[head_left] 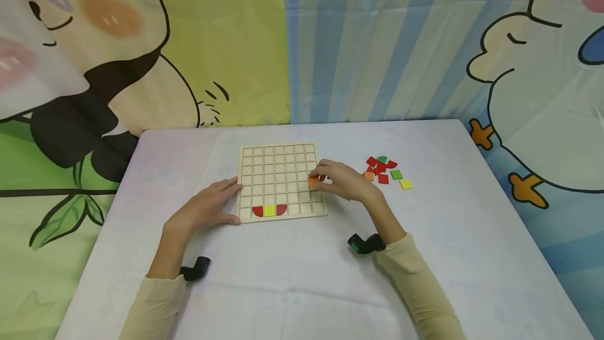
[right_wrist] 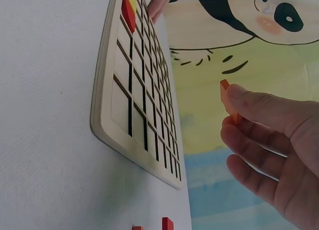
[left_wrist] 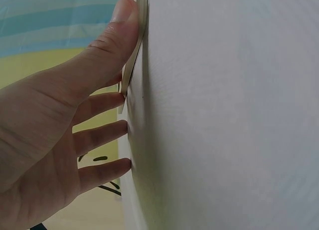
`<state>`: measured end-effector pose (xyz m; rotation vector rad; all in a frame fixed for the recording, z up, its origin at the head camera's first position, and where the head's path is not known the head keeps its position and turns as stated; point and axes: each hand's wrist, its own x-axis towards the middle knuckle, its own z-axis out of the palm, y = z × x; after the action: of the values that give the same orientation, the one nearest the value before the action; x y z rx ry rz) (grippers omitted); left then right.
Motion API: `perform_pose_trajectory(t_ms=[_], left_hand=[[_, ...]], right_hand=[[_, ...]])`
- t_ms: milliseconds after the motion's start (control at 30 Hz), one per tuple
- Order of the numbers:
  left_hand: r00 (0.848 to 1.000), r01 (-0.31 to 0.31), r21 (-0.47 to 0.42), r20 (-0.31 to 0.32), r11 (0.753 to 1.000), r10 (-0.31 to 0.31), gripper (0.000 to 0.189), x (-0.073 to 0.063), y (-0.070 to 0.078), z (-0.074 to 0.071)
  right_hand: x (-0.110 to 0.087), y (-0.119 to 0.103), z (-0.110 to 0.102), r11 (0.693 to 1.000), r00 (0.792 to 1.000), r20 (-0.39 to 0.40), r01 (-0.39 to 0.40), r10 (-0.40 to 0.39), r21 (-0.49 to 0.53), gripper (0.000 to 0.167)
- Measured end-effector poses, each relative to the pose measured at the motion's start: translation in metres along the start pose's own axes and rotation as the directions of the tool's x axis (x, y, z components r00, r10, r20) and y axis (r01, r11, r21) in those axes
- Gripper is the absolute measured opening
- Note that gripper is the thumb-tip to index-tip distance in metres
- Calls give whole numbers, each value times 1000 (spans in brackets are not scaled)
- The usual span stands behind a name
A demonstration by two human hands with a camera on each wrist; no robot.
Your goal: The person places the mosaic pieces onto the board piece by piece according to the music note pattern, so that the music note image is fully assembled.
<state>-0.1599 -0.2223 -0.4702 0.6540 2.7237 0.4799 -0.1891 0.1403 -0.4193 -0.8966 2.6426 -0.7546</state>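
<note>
A pale wooden grid board (head_left: pixel 273 177) lies on the white table. In its bottom row sit a yellow square tile (head_left: pixel 269 210) and, on either side of it, a red quarter-round tile (head_left: pixel 257 211) and another red one (head_left: pixel 281 209). My left hand (head_left: pixel 207 206) rests at the board's left edge, fingers spread and thumb by the lower corner; in the left wrist view the thumb (left_wrist: pixel 124 13) lies against the edge. Between thumb and fingers, my right hand (head_left: pixel 346 180) pinches an orange tile (right_wrist: pixel 229 103), held above the board's right side.
To the right of the board lies a loose pile of red tiles (head_left: pixel 383 178), with a green square tile (head_left: pixel 396 174), a yellow square tile (head_left: pixel 406 184), an orange tile (head_left: pixel 369 176) and a green rounded tile (head_left: pixel 382 159). Cartoon-printed cloth (head_left: pixel 368 41) hangs behind the table.
</note>
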Motion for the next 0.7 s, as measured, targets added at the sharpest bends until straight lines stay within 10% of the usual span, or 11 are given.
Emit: perform_pose_trajectory(t_ms=[700], left_hand=[[1000,-15,-15,-7,1000,15,96,1,-2,0]], right_hand=[[52,-33,60,997,999,38,35,-33,-62,25]])
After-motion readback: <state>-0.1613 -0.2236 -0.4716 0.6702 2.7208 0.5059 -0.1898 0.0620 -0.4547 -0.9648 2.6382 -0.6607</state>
